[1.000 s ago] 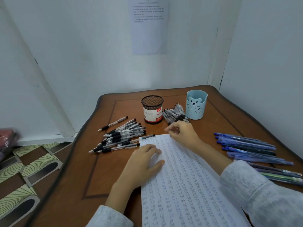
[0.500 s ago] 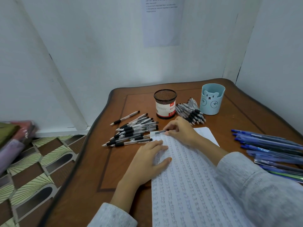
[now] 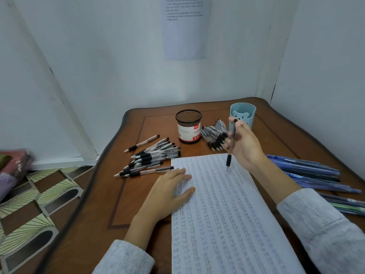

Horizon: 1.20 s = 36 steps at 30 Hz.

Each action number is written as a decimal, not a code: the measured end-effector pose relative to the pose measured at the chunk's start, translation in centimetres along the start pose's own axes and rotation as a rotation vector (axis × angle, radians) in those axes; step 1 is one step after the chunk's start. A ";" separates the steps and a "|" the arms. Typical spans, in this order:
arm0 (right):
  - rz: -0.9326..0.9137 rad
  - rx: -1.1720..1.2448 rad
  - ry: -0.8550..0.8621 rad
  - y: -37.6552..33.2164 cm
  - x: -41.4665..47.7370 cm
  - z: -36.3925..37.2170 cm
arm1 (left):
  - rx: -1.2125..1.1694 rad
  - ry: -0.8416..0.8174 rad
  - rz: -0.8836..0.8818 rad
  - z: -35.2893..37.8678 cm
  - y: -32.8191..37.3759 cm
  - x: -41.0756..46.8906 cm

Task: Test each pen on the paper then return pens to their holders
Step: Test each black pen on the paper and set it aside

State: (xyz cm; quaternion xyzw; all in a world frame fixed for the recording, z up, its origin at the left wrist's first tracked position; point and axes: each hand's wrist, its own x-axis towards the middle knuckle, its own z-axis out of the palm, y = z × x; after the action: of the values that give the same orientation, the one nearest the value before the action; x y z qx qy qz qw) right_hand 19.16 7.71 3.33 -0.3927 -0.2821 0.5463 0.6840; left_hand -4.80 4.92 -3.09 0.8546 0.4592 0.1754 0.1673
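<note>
- Brown wooden table (image 3: 110, 204) fills the lower centre of the frame, set against white walls.
- Lined paper (image 3: 227, 214) lies lower centre to lower right; rows of handwritten "test" cover it.
- Left hand (image 3: 167, 192) rests flat on the paper's left edge, fingers straight and close together, thumb spread toward the sheet's middle.
- Right hand (image 3: 246, 147), right of centre, pinches a black-grip pen (image 3: 229, 159) between curled fingers and thumb.
- The pen stands nearly upright, tip down, over the paper's upper right corner. Cannot tell whether the tip touches the sheet.
- Black mesh holder (image 3: 188, 127) with a red-and-white label stands upright at centre, beyond the paper.
- Blue bear cup (image 3: 244, 115) stands upright to the right of it, partly behind the raised hand.
- Small pen pile (image 3: 214, 135) lies between the two holders.
- Larger pile of black-grip pens (image 3: 152, 157) lies left of the paper's top edge; the nearest pen touches the sheet's corner.
- Blue pens (image 3: 308, 173) lie fanned along the right edge of the frame.
- Printed notice (image 3: 184, 26) hangs on the wall, top centre; text too small to read.
- Patterned floor tiles (image 3: 29, 204) show at lower left.
</note>
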 end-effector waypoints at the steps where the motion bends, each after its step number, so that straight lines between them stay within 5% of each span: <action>1: 0.030 0.012 0.003 -0.4 -0.3 -0.2 | 0.007 -0.004 0.000 0.0 0.1 0.0; 11: 0.170 0.222 0.011 -2.6 -3.3 -3.4 | -0.020 0.064 0.035 0.0 1.7 -0.4; 16: 0.146 0.048 -0.024 -3.1 -4.3 -5.5 | -0.060 0.046 0.114 1.3 4.7 0.0; 24: 0.398 -0.024 -0.032 -2.1 -5.4 -7.9 | -0.084 -0.061 0.205 3.2 7.7 1.4; 36: -0.130 -0.687 0.068 1.1 -5.3 -7.1 | 0.006 -0.078 0.263 5.0 6.9 1.6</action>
State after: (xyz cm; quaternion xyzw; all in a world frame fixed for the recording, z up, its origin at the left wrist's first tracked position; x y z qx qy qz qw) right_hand 23.13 1.03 -1.13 -0.5992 -0.4509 0.3614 0.5542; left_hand 3.27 2.09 -4.16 0.9141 0.3368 0.1614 0.1581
